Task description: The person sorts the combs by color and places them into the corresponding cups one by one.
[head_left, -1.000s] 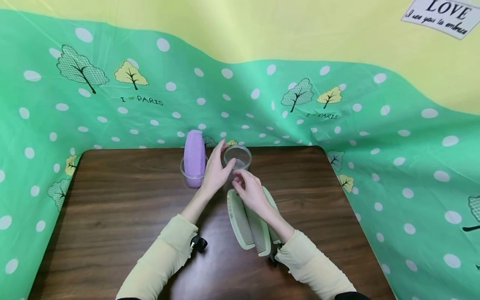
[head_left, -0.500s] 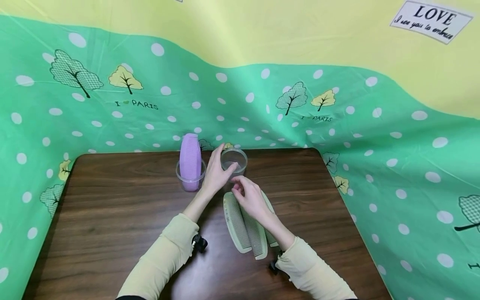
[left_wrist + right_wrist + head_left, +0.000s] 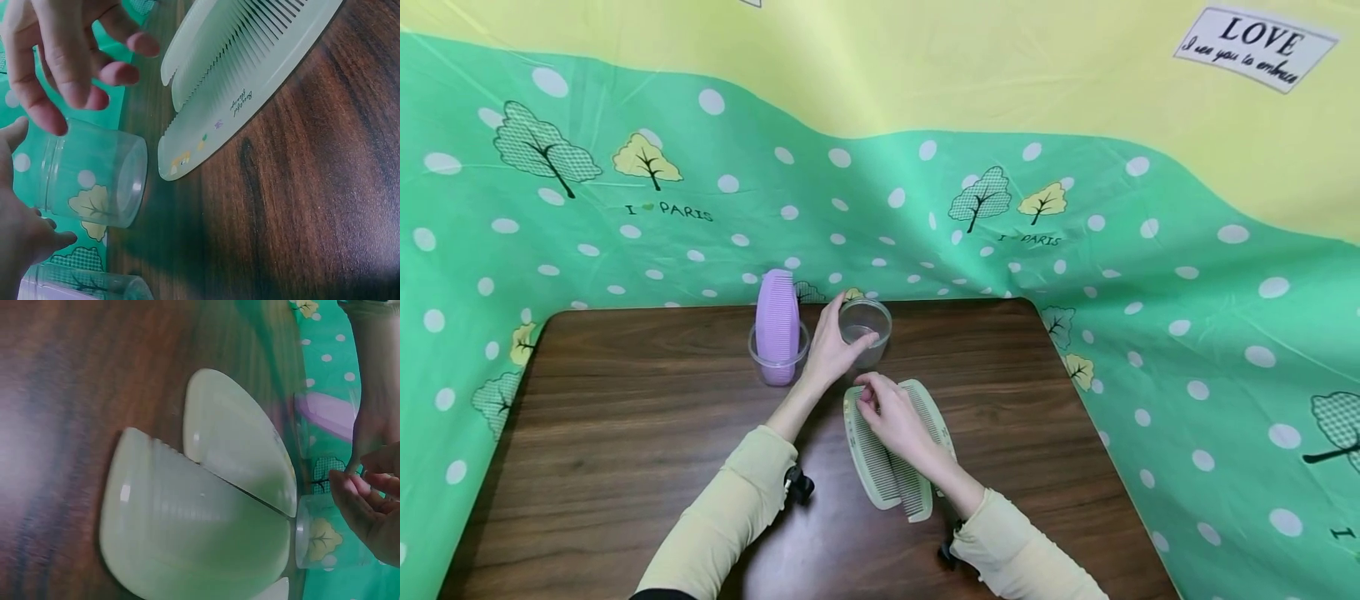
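Right hand (image 3: pixel 895 417) now lower over pale combs (image 3: pixel 880 454), fingers loosely curled, empty; left hand (image 3: pixel 831 350) gripping clear cup (image 3: pixel 865 329).

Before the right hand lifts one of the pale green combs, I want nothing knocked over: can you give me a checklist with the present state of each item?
1. Left hand steadies the empty clear cup: ok, fingers curl round its side.
2. Empty clear cup upright on the table: ok.
3. Right hand has a comb gripped: cannot tell; its fingers curl above the pale green combs, contact unclear.
4. Pale green combs lie flat and overlapping: ok, though lifting one may drag another.
5. Purple comb stands in the second cup, close to the left hand: ok, but easily bumped.
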Demonstrator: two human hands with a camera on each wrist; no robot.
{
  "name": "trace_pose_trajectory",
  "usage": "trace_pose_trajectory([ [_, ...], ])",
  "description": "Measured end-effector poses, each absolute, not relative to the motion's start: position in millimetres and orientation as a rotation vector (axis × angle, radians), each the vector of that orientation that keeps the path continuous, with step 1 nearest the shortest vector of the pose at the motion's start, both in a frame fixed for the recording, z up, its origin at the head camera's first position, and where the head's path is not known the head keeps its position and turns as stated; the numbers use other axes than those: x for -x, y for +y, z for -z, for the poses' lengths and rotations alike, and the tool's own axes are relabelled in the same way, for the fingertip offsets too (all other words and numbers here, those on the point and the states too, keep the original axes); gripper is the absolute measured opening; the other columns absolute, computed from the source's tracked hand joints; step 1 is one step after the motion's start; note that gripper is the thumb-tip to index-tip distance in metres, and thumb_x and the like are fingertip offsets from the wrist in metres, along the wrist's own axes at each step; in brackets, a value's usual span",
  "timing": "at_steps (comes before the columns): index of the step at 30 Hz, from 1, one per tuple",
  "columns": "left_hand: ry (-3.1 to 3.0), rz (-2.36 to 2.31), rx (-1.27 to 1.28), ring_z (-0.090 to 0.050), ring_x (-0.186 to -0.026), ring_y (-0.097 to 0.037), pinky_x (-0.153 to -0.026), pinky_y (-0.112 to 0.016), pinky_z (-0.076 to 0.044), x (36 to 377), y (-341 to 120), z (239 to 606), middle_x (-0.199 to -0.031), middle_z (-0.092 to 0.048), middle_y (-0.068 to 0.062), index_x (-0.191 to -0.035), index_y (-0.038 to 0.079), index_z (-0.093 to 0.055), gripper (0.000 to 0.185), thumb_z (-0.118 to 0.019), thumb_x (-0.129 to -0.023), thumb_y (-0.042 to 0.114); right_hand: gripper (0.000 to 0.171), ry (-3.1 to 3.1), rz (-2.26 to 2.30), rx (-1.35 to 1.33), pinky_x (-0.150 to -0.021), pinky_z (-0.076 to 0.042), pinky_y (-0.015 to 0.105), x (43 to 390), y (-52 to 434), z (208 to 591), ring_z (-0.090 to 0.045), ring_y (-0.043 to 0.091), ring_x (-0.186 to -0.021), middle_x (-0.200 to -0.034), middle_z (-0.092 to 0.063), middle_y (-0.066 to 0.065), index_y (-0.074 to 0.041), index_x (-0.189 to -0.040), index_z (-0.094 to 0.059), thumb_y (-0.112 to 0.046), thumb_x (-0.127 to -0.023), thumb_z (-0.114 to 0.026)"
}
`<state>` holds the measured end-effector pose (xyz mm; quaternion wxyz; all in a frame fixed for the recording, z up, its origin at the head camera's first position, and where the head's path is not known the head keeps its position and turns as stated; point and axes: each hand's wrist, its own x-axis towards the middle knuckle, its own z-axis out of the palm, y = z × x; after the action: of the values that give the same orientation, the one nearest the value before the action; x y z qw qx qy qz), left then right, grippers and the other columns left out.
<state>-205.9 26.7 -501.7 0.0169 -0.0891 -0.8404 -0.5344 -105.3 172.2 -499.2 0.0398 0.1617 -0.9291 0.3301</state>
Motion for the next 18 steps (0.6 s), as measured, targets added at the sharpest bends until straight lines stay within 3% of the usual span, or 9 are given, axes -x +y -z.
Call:
trace_pose_trajectory([
  [7,-2.655,1.71,0.225,-0.033,-0.154,-0.035,-0.121,-0.059,-0.035,211,25,512,-0.168,-0.027,-0.01,-0.165,0.021,-0.019,0.107,-0.082,-0.083,0.05,0.041,-2.95,-0.827,-0.484,-0.064,-0.047,0.021,95,174,505,-0.058,0.013,-0.077,-0.1,-0.065,0.006,-0.011,-0.13,-0.061,-0.016,-0.092,-0.076],
  [13,-2.672,1.773,0.194,-0.033,-0.154,-0.036,-0.121,-0.061,-0.034,213,24,517,-0.17,-0.025,-0.011,-0.165,0.019,-0.017,0.113,-0.083,-0.081,0.053,0.06,-3.033,-0.655,-0.448,-0.065,-0.053,0.031,88,174,508,-0.062,0.018,-0.084,-0.112,-0.065,0.008,-0.013,-0.14,-0.056,-0.03,-0.088,-0.081],
  [18,-2.668,1.828,0.195,-0.028,-0.156,-0.036,-0.123,-0.061,-0.031,214,25,520,-0.171,-0.024,-0.011,-0.166,0.019,-0.014,0.115,-0.084,-0.08,0.049,0.077,-3.076,-0.56,-0.421,-0.07,-0.057,0.038,83,172,510,-0.066,0.024,-0.092,-0.118,-0.063,0.011,-0.009,-0.146,-0.052,-0.038,-0.083,-0.086],
])
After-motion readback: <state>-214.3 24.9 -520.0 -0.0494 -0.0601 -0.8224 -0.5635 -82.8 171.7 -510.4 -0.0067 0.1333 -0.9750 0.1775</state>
